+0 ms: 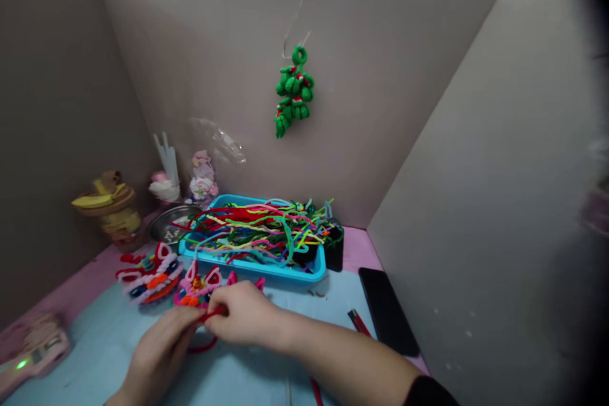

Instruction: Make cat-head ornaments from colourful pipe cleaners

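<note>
Between my two hands runs a red pipe cleaner [203, 348], bent in a curve below the fingers. My left hand [164, 344] is closed on one part of it, fingertips together. My right hand [245, 316] pinches it close beside, fingers curled over. Just behind the hands lies a pink and orange pipe-cleaner figure with pointed ears [193, 288], partly covered by my right hand. To its left rests a similar figure in pink, orange and blue [155, 276]. Magenta ear-like tips show behind my right hand.
A blue tray [266, 273] heaped with coloured pipe cleaners stands at the back. Left of it are a metal bowl [164, 223] and a yellow-brown pot [118, 219]. At right lie a black phone-like slab [387, 311] and a red-handled tool [359, 322]. A green ornament [295, 92] hangs above.
</note>
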